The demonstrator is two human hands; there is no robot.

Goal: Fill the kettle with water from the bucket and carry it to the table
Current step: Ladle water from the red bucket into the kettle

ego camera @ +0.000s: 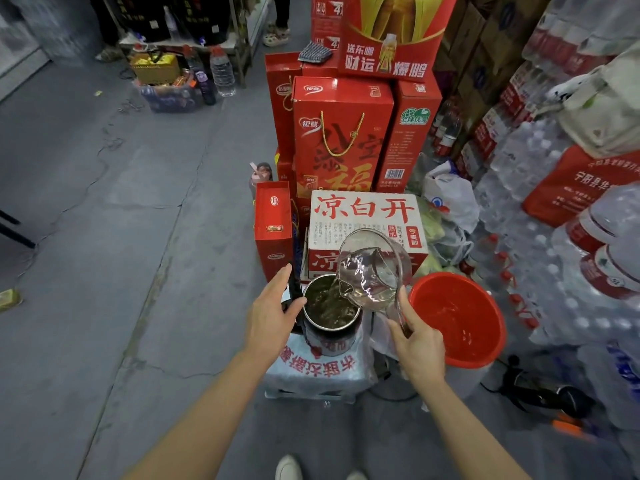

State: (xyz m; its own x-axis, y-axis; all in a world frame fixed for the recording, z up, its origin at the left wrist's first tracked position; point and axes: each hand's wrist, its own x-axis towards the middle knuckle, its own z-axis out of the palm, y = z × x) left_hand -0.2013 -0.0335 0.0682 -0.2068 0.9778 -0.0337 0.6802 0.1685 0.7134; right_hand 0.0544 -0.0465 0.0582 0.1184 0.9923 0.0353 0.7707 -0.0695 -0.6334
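A steel kettle (330, 308) with its lid open stands on a wrapped pack (311, 370) in front of me, and water ripples inside it. My right hand (420, 348) grips the handle of a clear glass jug (374, 270), tilted so that water pours from its spout into the kettle. My left hand (273, 315) rests against the kettle's black handle side, fingers spread and not closed around it. A red bucket (460, 318) with a little water in it sits on the floor just right of the kettle.
Red gift boxes (341, 133) and a white carton (367, 230) are stacked right behind the kettle. Shrink-wrapped water bottle packs (554, 237) fill the right side. A hair dryer (550, 396) lies on the floor lower right. Grey concrete floor (121, 237) lies to the left.
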